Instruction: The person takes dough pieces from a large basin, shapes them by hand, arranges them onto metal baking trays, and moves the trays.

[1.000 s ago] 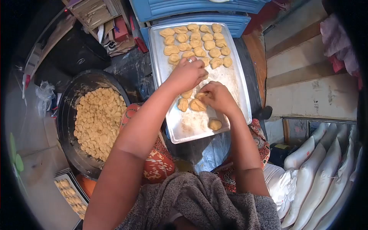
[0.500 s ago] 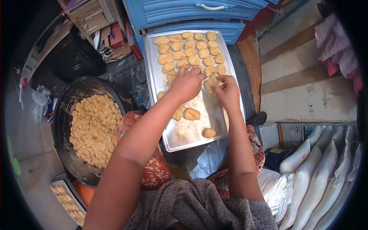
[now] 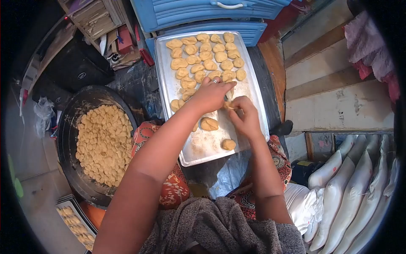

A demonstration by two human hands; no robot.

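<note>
A metal tray (image 3: 198, 153) holds rows of tan dough pieces (image 3: 205, 55) at its far end. Over the middle of the tray, my left hand (image 3: 212, 95), with a ring on one finger, is closed at one side of a small dough piece (image 3: 228, 104); its lower fingers are partly hidden. From the right, my right hand (image 3: 244, 116) pinches the same piece between thumb and fingers. Nearer to me lie a folded dough lump (image 3: 209, 124) and a round dough ball (image 3: 229, 144). My left forearm covers part of the tray's left side.
To the left stands a black tub (image 3: 69, 169) full of small dough pieces. A second tray (image 3: 76, 205) with shaped pieces sits at the lower left. Blue drawers (image 3: 190, 15) rise behind the main tray. Several filled white sacks (image 3: 338, 186) lean at the right.
My right hand has come down and left, bringing the dough piece, held out flat before, close beside my left hand. My left hand has shifted slightly, its index finger now stretched to the right.
</note>
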